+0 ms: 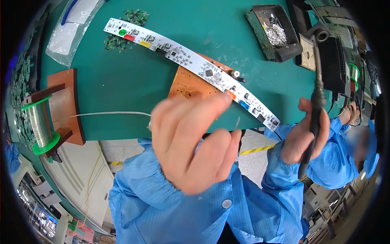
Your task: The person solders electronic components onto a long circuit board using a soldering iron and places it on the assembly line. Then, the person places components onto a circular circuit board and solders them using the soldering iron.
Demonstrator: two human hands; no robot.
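Observation:
My left hand (195,142) is closed, slightly blurred, over the near edge of the table. Solder wire (118,113) runs to it from the left, and a short end shows by the fingers. One fingertip overlaps the orange connector on a long curved white circuit board (191,59); contact is unclear. An orange-brown fixture (182,83) lies under the board, partly hidden by the hand. At the right, my right hand (304,138) is wrapped round a soldering iron (316,105), its front end pointing up beside the iron holder (321,34).
A solder spool (40,126) sits on a brown stand at the left. Small green boards (136,17) lie behind the white board, near a plastic bag (73,32). A metal tray (276,34) with solder scraps stands back right. Another person (337,150) is at the right.

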